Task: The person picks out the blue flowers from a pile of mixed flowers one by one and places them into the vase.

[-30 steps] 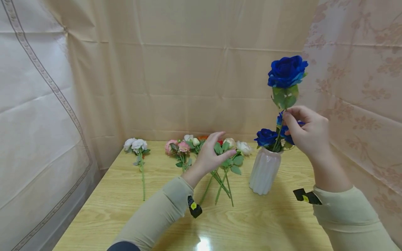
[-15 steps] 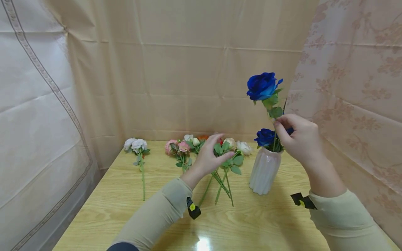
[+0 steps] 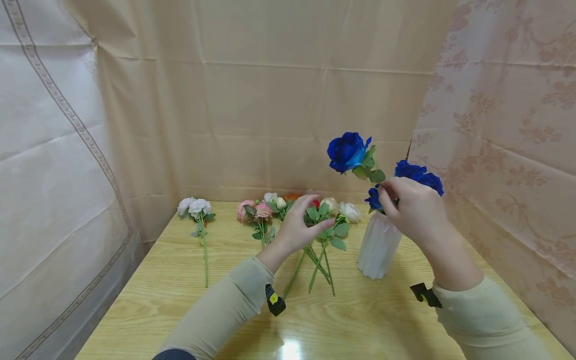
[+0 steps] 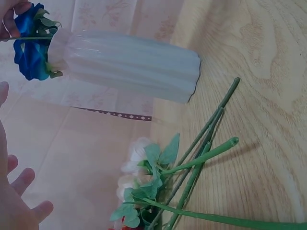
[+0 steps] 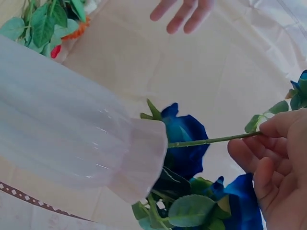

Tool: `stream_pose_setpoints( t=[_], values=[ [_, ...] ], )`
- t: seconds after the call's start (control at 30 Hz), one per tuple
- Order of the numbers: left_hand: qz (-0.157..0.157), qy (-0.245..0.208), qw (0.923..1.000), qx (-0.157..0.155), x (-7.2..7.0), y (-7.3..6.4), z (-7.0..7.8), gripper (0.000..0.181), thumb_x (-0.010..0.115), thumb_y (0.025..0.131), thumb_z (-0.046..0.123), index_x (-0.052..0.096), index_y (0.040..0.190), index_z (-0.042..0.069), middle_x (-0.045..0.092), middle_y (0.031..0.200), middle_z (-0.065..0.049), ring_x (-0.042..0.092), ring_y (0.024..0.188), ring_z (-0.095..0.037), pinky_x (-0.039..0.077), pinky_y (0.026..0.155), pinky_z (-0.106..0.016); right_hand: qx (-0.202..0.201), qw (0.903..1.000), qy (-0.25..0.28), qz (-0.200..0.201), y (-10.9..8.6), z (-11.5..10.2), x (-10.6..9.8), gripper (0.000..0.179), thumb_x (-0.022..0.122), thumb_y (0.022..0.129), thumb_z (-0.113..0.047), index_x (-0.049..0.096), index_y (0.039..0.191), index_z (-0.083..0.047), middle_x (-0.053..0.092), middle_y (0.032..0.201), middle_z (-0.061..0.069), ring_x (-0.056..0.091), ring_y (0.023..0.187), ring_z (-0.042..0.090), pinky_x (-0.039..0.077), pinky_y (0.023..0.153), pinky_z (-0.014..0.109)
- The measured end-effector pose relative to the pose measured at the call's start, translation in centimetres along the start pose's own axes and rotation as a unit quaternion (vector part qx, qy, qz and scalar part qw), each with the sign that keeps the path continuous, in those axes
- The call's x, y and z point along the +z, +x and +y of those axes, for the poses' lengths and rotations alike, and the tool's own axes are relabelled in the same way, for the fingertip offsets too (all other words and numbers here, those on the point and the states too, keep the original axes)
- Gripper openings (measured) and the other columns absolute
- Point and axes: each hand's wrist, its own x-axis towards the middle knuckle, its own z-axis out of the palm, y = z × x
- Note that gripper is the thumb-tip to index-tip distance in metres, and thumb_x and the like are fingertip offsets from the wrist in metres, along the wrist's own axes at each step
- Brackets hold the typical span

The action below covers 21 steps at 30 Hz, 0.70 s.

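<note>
My right hand [image 3: 416, 207] pinches the green stem [image 5: 211, 142] of a blue rose [image 3: 347, 152] between thumb and fingertips. The bloom tilts left above the white fluted vase [image 3: 379, 247], and the stem's lower end reaches the vase mouth. Several other blue roses [image 3: 419, 176] stand in the vase, partly hidden behind my right hand. My left hand [image 3: 297, 225] hovers left of the vase with fingers spread, holding nothing. Beneath it lie loose flowers with crossed green stems [image 4: 201, 158] on the table.
A white flower [image 3: 199, 207] lies apart at the table's left, and pink flowers [image 3: 263, 210] lie nearer the middle. A cream flower [image 3: 329, 205] and a white one [image 3: 350, 212] lie just left of the vase. Beige curtains [image 3: 265, 100] hang behind the wooden table [image 3: 342, 330].
My right hand has moved down and left, and the blue rose in it has come lower and tilted left over the vase. The left hand has barely moved.
</note>
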Motion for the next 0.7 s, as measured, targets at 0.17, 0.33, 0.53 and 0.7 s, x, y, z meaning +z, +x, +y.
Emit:
stream_pose_setpoints(
  t=[0.17, 0.33, 0.53, 0.7],
  values=[
    [-0.002, -0.001, 1.0000, 0.002, 0.0, -0.1, -0.3, 0.073, 0.070, 0.092, 0.058, 0.045, 0.152, 0.026, 0.041, 0.155, 0.007, 0.046, 0.135, -0.021, 0.043, 0.106, -0.052, -0.009, 0.9997, -0.020, -0.012, -0.5, -0.1, 0.8, 0.008, 0.066, 0.092, -0.008, 0.068, 0.088, -0.001, 0.065, 0.074, 0.010, 0.056, 0.054, 0.021, 0.049, 0.046, 0.041],
    [-0.003, -0.002, 1.0000, 0.002, 0.1, -0.3, -0.6, 0.075, 0.069, 0.091, 0.061, 0.046, 0.151, 0.024, 0.045, 0.150, 0.006, 0.048, 0.133, -0.025, 0.044, 0.104, -0.051, 0.009, 0.9987, -0.034, -0.036, -1.1, -0.1, 1.3, 0.009, 0.066, 0.092, -0.009, 0.068, 0.088, -0.001, 0.062, 0.071, 0.008, 0.051, 0.050, 0.018, 0.047, 0.043, 0.038],
    [-0.006, -0.001, 1.0000, -0.002, 0.2, -0.6, -1.0, 0.076, 0.069, 0.090, 0.062, 0.045, 0.152, 0.024, 0.045, 0.150, 0.006, 0.048, 0.134, -0.024, 0.044, 0.104, -0.052, 0.041, 0.9969, -0.044, -0.050, -1.9, 0.2, 2.1, 0.011, 0.065, 0.093, -0.009, 0.066, 0.084, -0.003, 0.058, 0.065, 0.005, 0.045, 0.047, 0.016, 0.041, 0.041, 0.035],
    [-0.007, 0.006, 0.9999, -0.004, 0.2, -0.7, -1.1, 0.075, 0.070, 0.091, 0.060, 0.045, 0.152, 0.023, 0.047, 0.149, 0.005, 0.048, 0.132, -0.019, 0.045, 0.104, -0.051, 0.042, 0.9983, -0.038, -0.015, -2.8, 0.9, 2.9, 0.012, 0.064, 0.091, -0.009, 0.068, 0.081, -0.002, 0.060, 0.064, 0.006, 0.048, 0.046, 0.017, 0.043, 0.040, 0.037]
  ],
)
